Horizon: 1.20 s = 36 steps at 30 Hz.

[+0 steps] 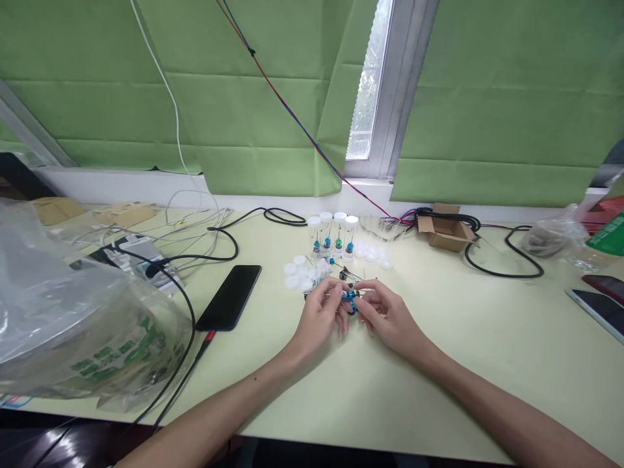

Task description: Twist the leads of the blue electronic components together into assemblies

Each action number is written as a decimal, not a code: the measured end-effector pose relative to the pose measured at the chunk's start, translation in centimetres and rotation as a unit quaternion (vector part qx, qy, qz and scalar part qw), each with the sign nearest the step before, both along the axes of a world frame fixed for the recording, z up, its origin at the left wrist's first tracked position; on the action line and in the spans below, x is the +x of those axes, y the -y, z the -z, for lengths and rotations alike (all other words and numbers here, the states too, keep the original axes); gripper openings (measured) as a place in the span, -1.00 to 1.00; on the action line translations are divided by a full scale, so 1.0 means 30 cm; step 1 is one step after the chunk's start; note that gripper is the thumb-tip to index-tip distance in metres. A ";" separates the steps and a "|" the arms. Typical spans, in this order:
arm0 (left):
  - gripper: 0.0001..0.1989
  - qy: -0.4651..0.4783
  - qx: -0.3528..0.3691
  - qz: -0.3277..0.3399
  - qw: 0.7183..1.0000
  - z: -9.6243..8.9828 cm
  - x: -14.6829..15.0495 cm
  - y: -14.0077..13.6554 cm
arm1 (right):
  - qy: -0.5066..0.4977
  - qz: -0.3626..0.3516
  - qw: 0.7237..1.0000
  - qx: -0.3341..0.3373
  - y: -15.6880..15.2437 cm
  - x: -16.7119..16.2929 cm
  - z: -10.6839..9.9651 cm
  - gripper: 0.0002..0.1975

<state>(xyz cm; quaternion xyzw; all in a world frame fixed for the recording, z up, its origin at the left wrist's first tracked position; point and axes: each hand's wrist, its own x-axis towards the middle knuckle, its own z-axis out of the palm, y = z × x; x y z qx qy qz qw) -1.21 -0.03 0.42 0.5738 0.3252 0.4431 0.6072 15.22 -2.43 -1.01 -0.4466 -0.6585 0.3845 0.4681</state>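
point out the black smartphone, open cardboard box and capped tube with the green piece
Black smartphone (229, 298), head view: middle of dark screen
Open cardboard box (445, 240), head view: front wall
Capped tube with the green piece (340, 232), head view: clear wall

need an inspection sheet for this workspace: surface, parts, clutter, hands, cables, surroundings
Surface: pale table, things spread along its far side.
Job's things: blue part in hand; four capped tubes upright, three with blue pieces inside, one green; loose white caps nearby.
Clutter: black phone, large plastic bag at left, open box at right.
Hands: left hand and right hand hold the blue part by the fingertips.
Cables: black cables and white cords, loosely strewn.
Surroundings: green blinds, window between.
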 end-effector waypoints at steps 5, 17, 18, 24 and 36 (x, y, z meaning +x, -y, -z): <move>-0.71 0.007 -0.007 0.006 1.000 0.007 0.000 -0.002 | 0.006 -0.005 1.000 0.016 -0.002 -0.001 0.010 -0.74; -0.73 -0.006 -0.004 -0.001 1.000 -0.006 0.003 0.008 | 0.025 0.009 0.999 0.024 -0.003 0.000 0.004 -0.72; -0.73 -0.009 -0.001 0.000 1.000 -0.006 0.003 0.009 | 0.024 0.008 0.999 0.021 -0.003 0.000 0.003 -0.71; -0.75 -0.017 0.004 0.002 1.000 -0.012 0.007 0.012 | 0.025 0.006 1.000 0.005 0.000 0.002 -0.004 -0.67; -0.75 -0.012 -0.006 0.008 1.000 -0.013 0.009 0.017 | 0.061 0.027 0.998 0.018 -0.003 0.001 -0.005 -0.56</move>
